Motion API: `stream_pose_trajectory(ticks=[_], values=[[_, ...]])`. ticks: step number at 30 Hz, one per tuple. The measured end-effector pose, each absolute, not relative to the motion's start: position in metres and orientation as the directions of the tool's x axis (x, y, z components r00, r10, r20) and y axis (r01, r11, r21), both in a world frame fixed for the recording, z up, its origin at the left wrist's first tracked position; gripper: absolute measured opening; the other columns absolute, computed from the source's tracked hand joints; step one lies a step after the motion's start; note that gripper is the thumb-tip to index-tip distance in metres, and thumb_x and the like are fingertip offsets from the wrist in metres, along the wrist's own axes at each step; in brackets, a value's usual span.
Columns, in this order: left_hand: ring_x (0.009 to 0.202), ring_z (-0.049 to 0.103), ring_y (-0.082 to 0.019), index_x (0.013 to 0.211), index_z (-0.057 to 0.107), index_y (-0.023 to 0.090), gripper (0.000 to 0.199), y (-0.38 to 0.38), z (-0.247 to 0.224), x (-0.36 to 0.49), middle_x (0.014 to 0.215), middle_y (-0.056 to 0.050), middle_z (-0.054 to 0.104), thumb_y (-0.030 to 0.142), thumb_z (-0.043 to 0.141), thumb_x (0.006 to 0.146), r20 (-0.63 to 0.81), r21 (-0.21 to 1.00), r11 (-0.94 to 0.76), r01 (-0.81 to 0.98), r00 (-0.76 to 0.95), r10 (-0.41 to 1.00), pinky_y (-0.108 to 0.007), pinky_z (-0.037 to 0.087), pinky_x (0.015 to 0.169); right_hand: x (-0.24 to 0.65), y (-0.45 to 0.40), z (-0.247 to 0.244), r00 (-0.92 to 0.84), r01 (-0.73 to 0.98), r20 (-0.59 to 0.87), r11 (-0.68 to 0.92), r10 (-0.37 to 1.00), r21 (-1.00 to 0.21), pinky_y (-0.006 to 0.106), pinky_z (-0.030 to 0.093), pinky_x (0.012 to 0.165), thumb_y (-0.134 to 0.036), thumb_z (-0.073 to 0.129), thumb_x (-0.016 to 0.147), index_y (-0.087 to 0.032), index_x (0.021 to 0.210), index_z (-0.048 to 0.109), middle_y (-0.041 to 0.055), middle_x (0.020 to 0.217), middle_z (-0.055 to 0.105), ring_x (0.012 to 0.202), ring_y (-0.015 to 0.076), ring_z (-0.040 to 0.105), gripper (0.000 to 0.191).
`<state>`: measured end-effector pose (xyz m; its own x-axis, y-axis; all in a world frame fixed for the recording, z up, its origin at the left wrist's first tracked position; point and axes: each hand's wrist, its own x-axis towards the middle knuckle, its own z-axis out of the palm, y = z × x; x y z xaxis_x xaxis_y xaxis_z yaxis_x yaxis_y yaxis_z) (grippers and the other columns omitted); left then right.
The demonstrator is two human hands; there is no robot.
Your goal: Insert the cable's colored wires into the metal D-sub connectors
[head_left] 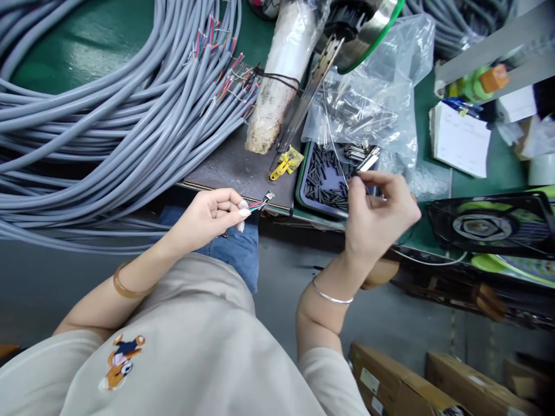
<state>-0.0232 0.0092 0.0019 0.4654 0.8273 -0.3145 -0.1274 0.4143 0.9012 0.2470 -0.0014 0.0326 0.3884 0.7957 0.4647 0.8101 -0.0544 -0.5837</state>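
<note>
My left hand (221,214) pinches a bundle of thin coloured wires (256,205) between thumb and fingers. A small metal connector (269,196) sits at the wires' end, in front of the bench edge. My right hand (379,205) is raised over a tray (300,193) of short black tubes, its thumb and forefinger pinching a thin solder wire (333,136). This wire runs up toward a green-rimmed spool (368,37). Behind the fingers, silvery connectors (368,159) lie in the tray. Left of the tray is a yellow piece (284,164) at the lower end of a long metal bar (310,95).
Thick grey cables (173,115) with stripped ends cover the left bench. A plastic-wrapped white roll (284,69) stands beside the bar. Rightward are a clear bag (381,98), a paper pad (462,138) and a black fan (489,225). Cardboard boxes (390,381) stand on the floor.
</note>
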Motion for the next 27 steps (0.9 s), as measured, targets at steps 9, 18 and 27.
stream_pose_trajectory(ticks=[9, 18, 27], values=[[0.057, 0.061, -0.008, 0.088, 0.070, 0.013, 0.018, 0.006, 0.012, -0.011, 0.072, -0.003, 0.073, 0.028, 0.077, 0.083, -0.139, 0.990, 0.144, 0.009, 0.333, 0.933, -0.018, 0.047, 0.054, 0.185, -0.041, 0.023, 0.197, 0.528, 0.295, 0.152, 0.935, -0.835, 0.028, 0.034, 0.049, -0.033, 0.067, 0.097, -0.022, 0.087, 0.074, 0.0023, 0.083, 0.070, 0.054, 0.0095, 0.046, 0.017], [0.053, 0.051, -0.007, 0.088, 0.071, 0.012, 0.017, 0.004, 0.015, -0.012, 0.072, -0.002, 0.069, 0.028, 0.074, 0.086, -0.090, 0.992, 0.054, 0.111, 0.347, 0.933, -0.018, 0.040, 0.050, 0.180, -0.033, 0.019, 0.153, 0.538, 0.316, 0.189, 0.936, -0.821, 0.028, 0.043, 0.056, -0.025, 0.066, 0.097, -0.022, 0.090, 0.075, -0.0003, 0.081, 0.069, 0.056, 0.0096, 0.047, 0.011], [0.050, 0.042, -0.004, 0.105, 0.069, 0.015, 0.019, 0.001, 0.006, -0.015, 0.088, -0.003, 0.074, 0.027, 0.073, 0.092, 0.057, 0.983, -0.118, 0.144, 0.374, 0.926, -0.019, 0.038, 0.049, 0.179, -0.035, 0.016, -0.067, 0.570, 0.315, 0.295, 0.947, -0.766, 0.027, 0.048, 0.060, -0.021, 0.067, 0.098, -0.024, 0.098, 0.077, 0.0016, 0.088, 0.075, 0.069, 0.0129, 0.064, 0.011]])
